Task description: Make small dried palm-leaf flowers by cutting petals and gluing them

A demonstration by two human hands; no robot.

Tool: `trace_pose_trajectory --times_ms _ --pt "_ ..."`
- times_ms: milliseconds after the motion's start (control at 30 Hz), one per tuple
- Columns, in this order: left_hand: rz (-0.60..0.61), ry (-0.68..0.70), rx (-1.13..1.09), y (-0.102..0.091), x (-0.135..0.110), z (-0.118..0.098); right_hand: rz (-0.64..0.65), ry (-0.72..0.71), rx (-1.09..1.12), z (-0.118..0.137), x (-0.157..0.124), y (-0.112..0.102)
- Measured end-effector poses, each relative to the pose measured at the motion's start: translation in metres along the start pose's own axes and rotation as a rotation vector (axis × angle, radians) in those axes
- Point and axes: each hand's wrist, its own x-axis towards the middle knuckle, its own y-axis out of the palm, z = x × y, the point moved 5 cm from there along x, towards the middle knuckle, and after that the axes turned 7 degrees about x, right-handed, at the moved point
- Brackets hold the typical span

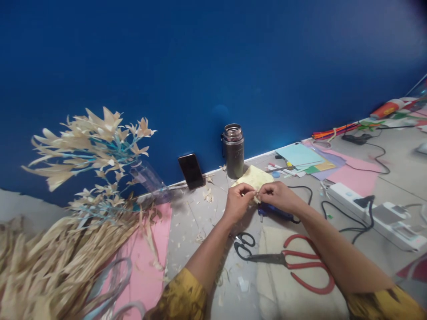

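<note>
head view: left hand (pixel 238 202) and right hand (pixel 279 196) pinch a small blurred piece (pixel 256 199) near a yellow sheet (pixel 255 176).

Soft even light, hazy sheen on blue wall (pixel 213 80), faint shadows, blurred edges

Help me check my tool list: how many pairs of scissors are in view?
2: red-handled scissors lying across the pale cloth, and black-handled scissors beside their blades. More could be hidden under the tan strips.
</note>
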Motion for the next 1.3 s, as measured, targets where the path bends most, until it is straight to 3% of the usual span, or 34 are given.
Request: trace_pose_trajectory --times_ms 167,300,433,700,1067,1300 --pt "-0.027 -0.152 -0.237 -0.002 0.002 0.01 -0.326 0.007 0.234 -0.015 -0.001 -0.01" --pt "-0.031 -0.143 -0.284 0.002 -0.003 0.007 -0.428 0.011 0.441 -0.025 -0.004 -0.004" --pt "-0.075 -0.077 -0.238 0.003 -0.007 0.0 -0.421 0.018 0.57 -0.028 -0.007 0.004" --pt "-0.094 0.231 0.03 -0.003 -0.009 -0.016 -0.428 0.007 0.604 -0.028 -0.012 0.003" --pt "-0.147 0.377 0.169 -0.005 -0.016 -0.023 -0.39 -0.056 0.596 -0.027 -0.014 0.012" --pt "-0.192 0.349 0.228 -0.007 -0.017 -0.023 -0.343 -0.082 0.555 -0.032 -0.012 0.016"
